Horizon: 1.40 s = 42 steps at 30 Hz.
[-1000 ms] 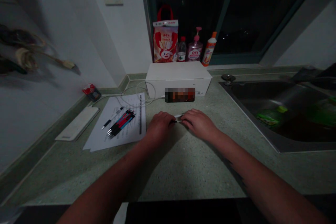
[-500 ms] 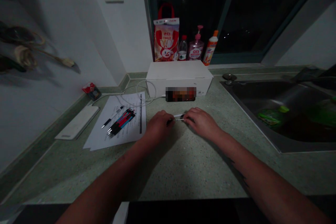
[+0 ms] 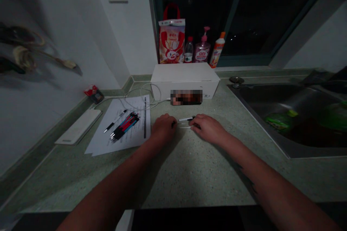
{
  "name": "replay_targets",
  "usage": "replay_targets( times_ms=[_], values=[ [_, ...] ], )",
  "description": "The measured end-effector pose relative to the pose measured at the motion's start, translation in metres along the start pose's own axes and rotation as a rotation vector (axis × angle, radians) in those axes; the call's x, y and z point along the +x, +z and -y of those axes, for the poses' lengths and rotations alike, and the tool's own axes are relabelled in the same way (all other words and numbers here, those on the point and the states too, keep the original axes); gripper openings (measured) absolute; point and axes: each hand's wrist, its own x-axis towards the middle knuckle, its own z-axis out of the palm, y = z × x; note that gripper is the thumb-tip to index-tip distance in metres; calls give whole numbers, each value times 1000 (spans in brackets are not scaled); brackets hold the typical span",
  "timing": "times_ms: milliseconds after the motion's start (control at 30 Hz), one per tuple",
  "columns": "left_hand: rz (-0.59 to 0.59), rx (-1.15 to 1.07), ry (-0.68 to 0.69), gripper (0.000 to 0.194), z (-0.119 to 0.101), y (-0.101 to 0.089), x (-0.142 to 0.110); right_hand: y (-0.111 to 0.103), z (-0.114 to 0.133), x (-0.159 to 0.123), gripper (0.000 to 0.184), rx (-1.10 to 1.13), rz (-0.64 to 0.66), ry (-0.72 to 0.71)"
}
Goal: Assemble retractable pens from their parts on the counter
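Left hand [image 3: 163, 129] curled on speckled table [image 3: 189, 173], dark piece [image 3: 173, 125] at fingertips, grip unclear. Right hand [image 3: 208, 128] pinches thin pale rod [image 3: 185, 127]. White pen barrel [image 3: 185, 119] between hands, just beyond rod. Pens [image 3: 124, 127] clustered on printed sheets [image 3: 139, 137], left; phone [image 3: 189, 101] before white box [image 3: 185, 72].

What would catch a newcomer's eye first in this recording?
Probably the left hand and right hand, close together at the counter, with slim pale pieces between them. Behind them sits a white box, with a printed bag and bottles standing beyond it by the window. Left of the hands, pens lie on papers.
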Motion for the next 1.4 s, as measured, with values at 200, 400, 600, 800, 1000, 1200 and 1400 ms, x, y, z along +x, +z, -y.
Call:
replay_targets(
  times_ms=[200,400,600,800,1000,1200,1400],
  values=[
    [-18,-64,-41,14,-1,-7,-2,5,3,2,13,7,-1,12],
    [-74,-450,-170,15,-6,-9,-8,10,5,2,19,71,-122,-49],
    [8,-780,-66,14,-11,1,-10,11,11,1,11,198,-138,-169],
    [-52,-699,-62,14,-9,-3,-8,5,5,3,18,248,-183,-30],
    [-68,-678,-148,21,-10,-7,-6,6,1,6,19,367,-203,44],
    [-55,-743,-213,17,-13,-12,-7,5,4,6,18,425,-230,65],
    [-58,-819,-270,15,-12,-12,-5,2,4,4,16,412,-282,7]
  ],
)
